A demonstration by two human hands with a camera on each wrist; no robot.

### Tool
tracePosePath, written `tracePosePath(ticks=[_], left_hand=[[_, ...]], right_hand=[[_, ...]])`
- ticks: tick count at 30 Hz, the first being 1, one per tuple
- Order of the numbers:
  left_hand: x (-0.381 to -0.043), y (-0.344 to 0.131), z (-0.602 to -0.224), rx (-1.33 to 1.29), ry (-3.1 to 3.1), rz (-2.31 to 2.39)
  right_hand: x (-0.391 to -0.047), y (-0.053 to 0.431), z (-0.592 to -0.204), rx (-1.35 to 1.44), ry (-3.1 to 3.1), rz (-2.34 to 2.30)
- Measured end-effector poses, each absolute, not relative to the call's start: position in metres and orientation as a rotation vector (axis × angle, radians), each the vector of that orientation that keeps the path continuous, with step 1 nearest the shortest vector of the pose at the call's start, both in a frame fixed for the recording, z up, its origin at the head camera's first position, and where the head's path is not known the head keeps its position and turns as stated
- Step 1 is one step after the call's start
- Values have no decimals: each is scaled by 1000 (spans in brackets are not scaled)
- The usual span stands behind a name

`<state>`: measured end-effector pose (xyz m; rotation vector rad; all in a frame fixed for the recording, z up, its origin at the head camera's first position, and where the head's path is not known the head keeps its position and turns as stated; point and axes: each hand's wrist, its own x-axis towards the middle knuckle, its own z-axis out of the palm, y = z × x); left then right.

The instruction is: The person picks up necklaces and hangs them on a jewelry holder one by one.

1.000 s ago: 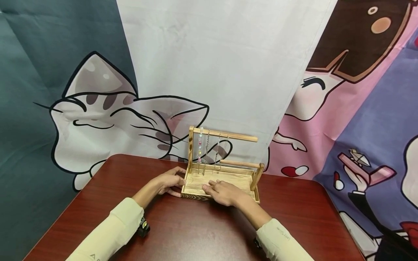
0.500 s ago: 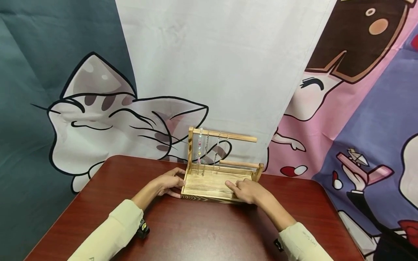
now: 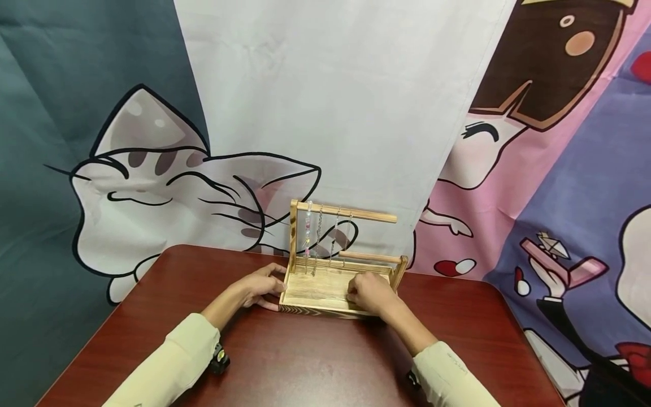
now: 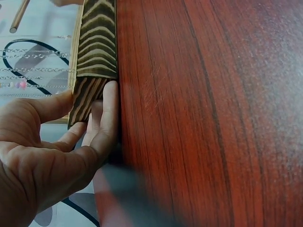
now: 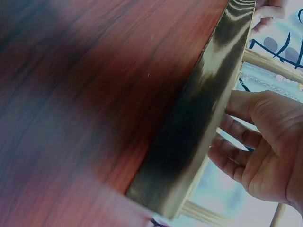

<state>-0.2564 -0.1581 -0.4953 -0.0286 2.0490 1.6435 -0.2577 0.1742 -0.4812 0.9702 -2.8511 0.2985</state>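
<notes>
A wooden jewelry stand (image 3: 293, 237) with a shallow tray base (image 3: 312, 288) stands on the table. My left hand (image 3: 258, 287) grips the tray's left end; in the left wrist view its thumb lies at the rim and its fingers (image 4: 110, 106) reach along the outer end and low edge. My right hand (image 3: 373, 293) is over the tray's right part with bent fingers (image 5: 227, 161); the front wall partly hides them, so whether they pinch anything is unclear. A colourful beaded strand (image 3: 307, 237) and several silvery chains (image 3: 319, 229) hang from the upper bar (image 3: 373, 216).
A shorter lower bar (image 3: 373, 257) runs to the short right post (image 3: 399, 272). The upper bar's right end is free. The dark red tabletop (image 3: 295, 362) spreads in front. A cartoon-printed cloth (image 3: 356, 102) hangs behind the table.
My right hand has moved right along the tray, and its fingers, straighter before, are now bent down into it. My left hand stays at the left end. The head view has shifted slightly.
</notes>
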Motion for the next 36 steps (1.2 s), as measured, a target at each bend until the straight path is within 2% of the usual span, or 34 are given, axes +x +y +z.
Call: tracePosePath(ticks=[4,5,8,11,12,15,20,21,27,30,36], left_hand=[[-256,-159,-494,-26,2045,1650],[-256,-159,-494,-26,2043,1654],[-255,-158,-495,-21,2042,1656],[-255,-158,-495,-28,2042,1655],[-255,-158,-495,-29,2043,1652],[-256,-159,-495,-31,2048,1648],[-256,-159,-495,-25,2054,1649],[-256,-159,-495,-26,2053,1650],[-257,-156,-496,-27,2046,1666],[-256,-156,-496,-26,2047,1672],[-255,-157,-497,-21,2055,1670]], right_hand=[[-271,173,-494,1050,-2849,388],[-282,177,-511,1068,-2836,379],[-281,175,-514,1037,-2897,379],[-306,188,-559,1076,-2838,340],[-305,187,-558,1066,-2856,328],[-326,197,-593,1094,-2830,249],[-324,196,-586,1032,-2945,269],[-316,195,-574,1013,-2961,266],[-310,200,-557,971,-3031,530],[-311,202,-552,920,-3003,717],[-274,191,-493,849,-2925,1424]])
